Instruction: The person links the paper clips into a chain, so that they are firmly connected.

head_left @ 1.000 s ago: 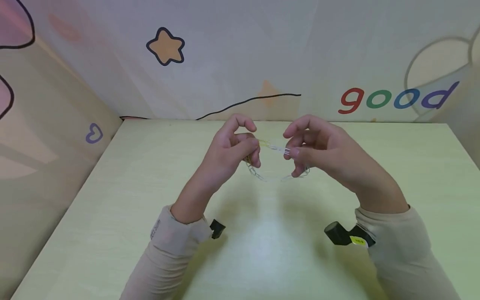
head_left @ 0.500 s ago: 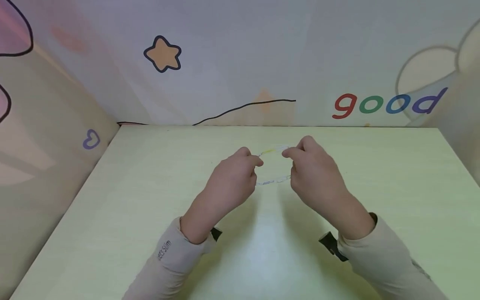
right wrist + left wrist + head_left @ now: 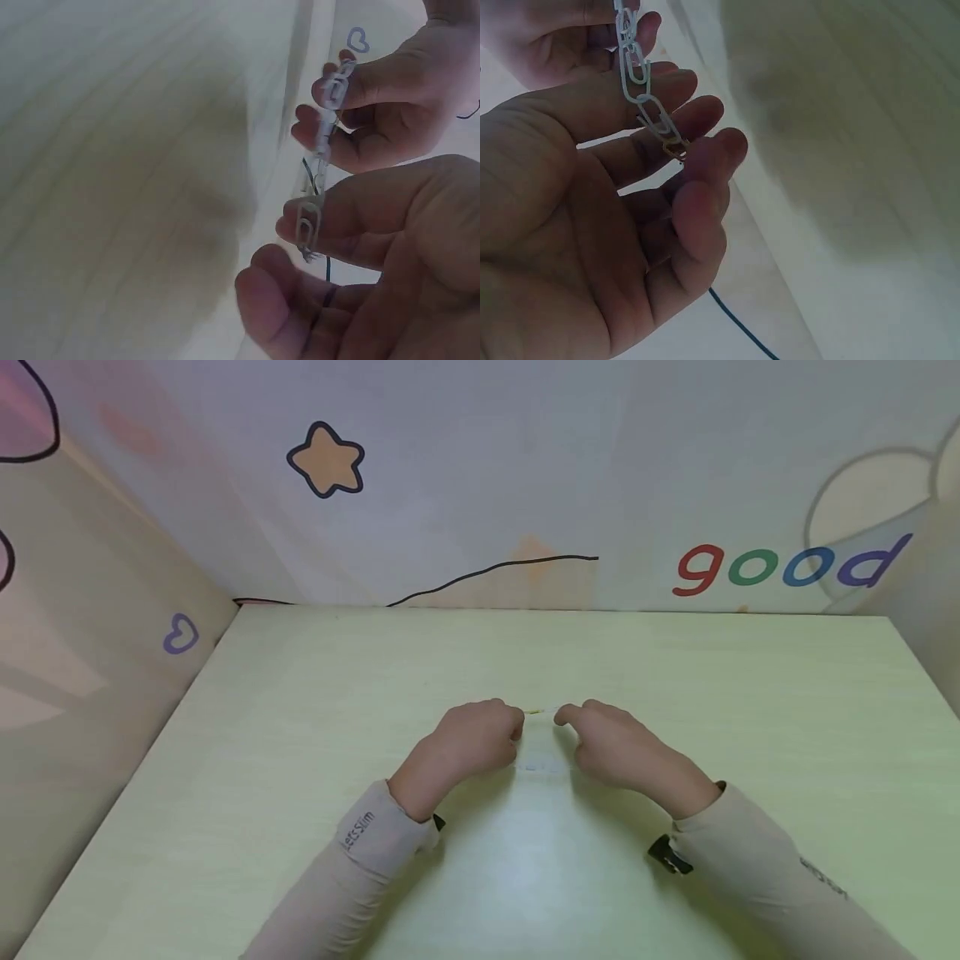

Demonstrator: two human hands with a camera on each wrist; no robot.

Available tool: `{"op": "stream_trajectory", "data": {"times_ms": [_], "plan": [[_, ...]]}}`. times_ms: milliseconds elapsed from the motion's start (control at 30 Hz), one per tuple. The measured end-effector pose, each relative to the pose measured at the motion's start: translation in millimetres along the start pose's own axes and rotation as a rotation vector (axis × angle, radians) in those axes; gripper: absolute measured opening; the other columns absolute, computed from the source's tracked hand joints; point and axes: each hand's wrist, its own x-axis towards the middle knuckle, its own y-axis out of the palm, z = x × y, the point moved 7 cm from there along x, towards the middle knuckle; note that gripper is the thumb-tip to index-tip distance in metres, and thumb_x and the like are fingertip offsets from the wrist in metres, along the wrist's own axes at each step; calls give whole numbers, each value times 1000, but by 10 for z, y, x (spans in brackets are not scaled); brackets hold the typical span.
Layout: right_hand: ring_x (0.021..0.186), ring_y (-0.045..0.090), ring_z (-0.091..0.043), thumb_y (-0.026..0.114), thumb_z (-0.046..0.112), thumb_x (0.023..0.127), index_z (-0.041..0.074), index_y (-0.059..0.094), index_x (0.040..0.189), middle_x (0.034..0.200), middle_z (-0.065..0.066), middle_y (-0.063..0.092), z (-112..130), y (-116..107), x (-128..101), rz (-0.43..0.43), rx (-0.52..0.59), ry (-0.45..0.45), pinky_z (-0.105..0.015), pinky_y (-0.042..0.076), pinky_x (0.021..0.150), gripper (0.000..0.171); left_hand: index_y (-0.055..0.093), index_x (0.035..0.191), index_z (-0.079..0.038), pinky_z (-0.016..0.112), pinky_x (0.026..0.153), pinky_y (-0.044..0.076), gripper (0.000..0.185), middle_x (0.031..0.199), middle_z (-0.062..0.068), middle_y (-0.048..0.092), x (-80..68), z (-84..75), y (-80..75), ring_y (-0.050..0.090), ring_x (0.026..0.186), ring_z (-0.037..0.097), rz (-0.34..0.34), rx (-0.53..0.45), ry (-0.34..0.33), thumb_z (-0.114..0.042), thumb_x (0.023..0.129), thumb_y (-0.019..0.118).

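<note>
A chain of linked paper clips (image 3: pixel 542 768), mostly white with a yellow clip (image 3: pixel 533 712) on its far side, stretches as a loop between my two hands, low over the table. My left hand (image 3: pixel 482 737) holds its left end with curled fingers; in the left wrist view, white clips (image 3: pixel 635 66) run across the fingers to an orange-yellow clip (image 3: pixel 676 151) at the fingertips. My right hand (image 3: pixel 618 745) holds the right end, thumb and forefinger at the chain. In the right wrist view, a white clip (image 3: pixel 308 219) lies against a finger. The loop's ends are hidden behind the fingers.
The pale green table (image 3: pixel 300 710) stretches out around both hands. Behind it stands a printed wall (image 3: pixel 480 468) with a star and coloured letters. A dark wrist camera (image 3: pixel 670 855) sticks out from the right sleeve.
Both hands have turned backs upward, then come down and nearer with the paper clip chain, toward the table. They moved from pinching neighbouring clips on the far side to holding the loop's two ends.
</note>
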Motion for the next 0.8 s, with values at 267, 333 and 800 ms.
{"op": "stream_trajectory", "data": {"times_ms": [267,333,800], "plan": [[75,47,-24,63,0,89,5,70,120,95,-15,54,-82,26,-75,-1,-5,50,-32,40,60,33,63,109,-13,33,64,44,16,101,5,47,-7,-56,70,49,83,22,-3,89,3,-16,93,66],[75,47,-24,64,2,90,5,71,119,95,-14,55,-74,24,-75,-24,-5,45,-32,40,61,30,64,113,-14,34,65,45,17,103,5,49,-6,-70,63,49,84,22,-17,93,4,-18,96,64],[81,56,-20,58,-2,92,9,72,97,86,-1,66,107,185,8,23,-26,-87,-35,46,73,19,76,90,-19,32,64,44,23,104,3,55,-189,5,56,49,86,23,10,16,121,-5,97,60]]}}
